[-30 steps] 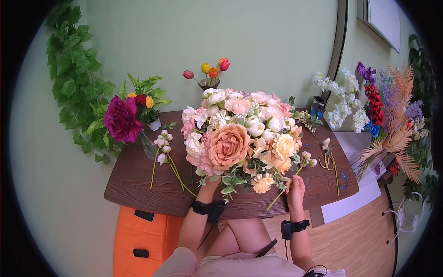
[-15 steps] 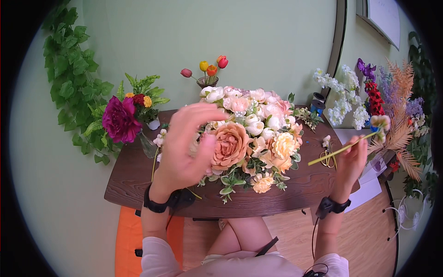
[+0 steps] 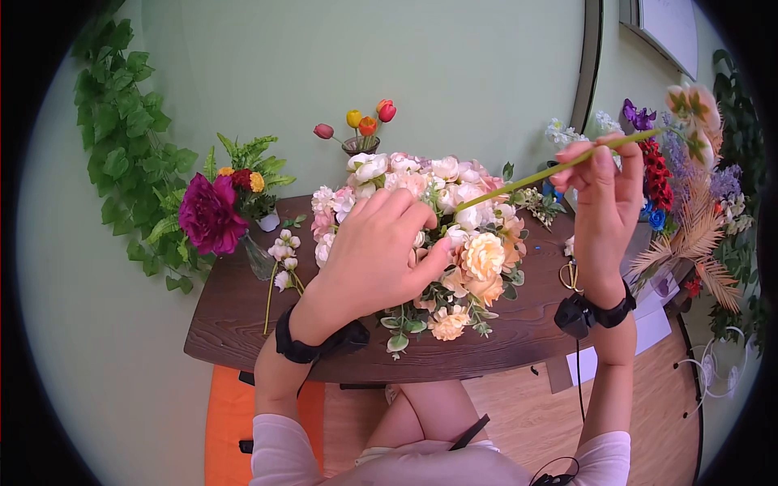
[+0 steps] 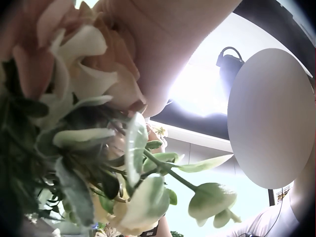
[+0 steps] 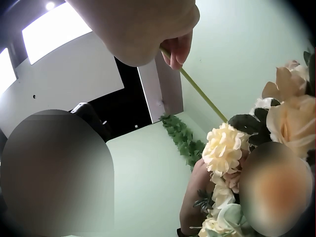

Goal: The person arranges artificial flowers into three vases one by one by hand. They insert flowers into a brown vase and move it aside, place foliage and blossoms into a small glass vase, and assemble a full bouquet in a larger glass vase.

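A large bouquet of artificial flowers (image 3: pixel 484 257) in white, pink and peach fills the middle of the table. My left hand (image 3: pixel 373 255) lies over its front left, thumb and fingers spread among the blossoms, covering the big peach rose. In the right wrist view, a cream ruffled bloom (image 5: pixel 224 148) stands in front of the left hand. Raised at the right, my right hand (image 3: pixel 604 202) pinches the green stem of an artificial flower spray (image 3: pixel 695 121) with pinkish-white blooms. The blooms point up and right; the stem's lower end slants down to the bouquet top.
Loose flower stems (image 3: pixel 284 257) lie on the left of the dark wooden table (image 3: pixel 235 316). Behind them stand a magenta flower (image 3: pixel 212 212) in a glass vase and a small fern pot (image 3: pixel 269 219). Tulips (image 3: pixel 366 125) stand at the back. Scissors (image 3: pixel 570 277) lie right, beside tall flowers (image 3: pixel 656 174).
My right hand has lifted the flower spray from the table's right side and swung its stem over the bouquet. My left hand has risen from the bouquet's front edge and settled over its blossoms.
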`<action>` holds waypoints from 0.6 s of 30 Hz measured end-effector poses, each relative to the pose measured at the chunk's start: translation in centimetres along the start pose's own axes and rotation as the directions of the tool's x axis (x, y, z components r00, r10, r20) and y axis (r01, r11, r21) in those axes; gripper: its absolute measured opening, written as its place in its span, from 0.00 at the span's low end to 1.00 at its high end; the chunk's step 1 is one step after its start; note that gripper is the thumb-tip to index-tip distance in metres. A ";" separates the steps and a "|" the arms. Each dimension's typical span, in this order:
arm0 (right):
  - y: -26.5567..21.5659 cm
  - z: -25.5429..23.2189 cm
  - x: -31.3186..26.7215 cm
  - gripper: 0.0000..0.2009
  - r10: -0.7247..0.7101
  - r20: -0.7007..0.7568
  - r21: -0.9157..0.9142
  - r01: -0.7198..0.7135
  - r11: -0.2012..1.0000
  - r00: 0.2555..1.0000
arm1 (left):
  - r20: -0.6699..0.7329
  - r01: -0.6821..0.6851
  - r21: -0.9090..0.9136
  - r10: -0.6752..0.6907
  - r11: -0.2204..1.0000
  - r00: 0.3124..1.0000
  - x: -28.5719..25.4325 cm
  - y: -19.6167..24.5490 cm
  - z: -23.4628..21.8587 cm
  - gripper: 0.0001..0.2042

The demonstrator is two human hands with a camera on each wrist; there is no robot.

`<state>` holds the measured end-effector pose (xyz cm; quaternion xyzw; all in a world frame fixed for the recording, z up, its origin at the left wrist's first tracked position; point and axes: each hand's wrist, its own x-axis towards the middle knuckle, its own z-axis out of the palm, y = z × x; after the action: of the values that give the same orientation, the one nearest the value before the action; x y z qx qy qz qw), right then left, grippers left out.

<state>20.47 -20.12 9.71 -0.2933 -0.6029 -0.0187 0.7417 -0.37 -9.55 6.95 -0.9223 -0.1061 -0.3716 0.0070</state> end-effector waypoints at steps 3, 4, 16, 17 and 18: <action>0.2 1.2 0.2 0.07 0.020 0.058 -0.064 -0.017 0.998 0.998 | -0.027 0.025 -0.025 -0.026 0.999 0.999 0.0 -0.1 0.4 0.09; 0.1 1.7 0.3 0.07 0.047 0.082 -0.044 -0.044 0.998 0.996 | -0.052 0.031 -0.028 -0.033 0.999 0.998 0.0 0.0 0.5 0.09; 0.4 4.4 0.9 0.07 0.170 0.260 -0.111 -0.145 0.983 0.951 | -0.065 0.075 0.027 -0.073 0.997 0.995 -0.9 1.2 0.1 0.10; 0.4 4.5 0.8 0.07 0.168 0.265 -0.114 -0.142 0.983 0.949 | -0.067 0.066 0.043 -0.063 0.997 0.996 -1.0 1.3 0.1 0.09; 0.4 4.6 0.9 0.07 0.166 0.271 -0.117 -0.139 0.983 0.948 | -0.066 0.065 0.041 -0.062 0.997 0.996 -1.2 1.3 0.1 0.09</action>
<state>16.82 -17.42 10.78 -0.3744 -0.6753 0.0512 0.6333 -0.87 -11.08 6.19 -0.9055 -0.1432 -0.3989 0.0187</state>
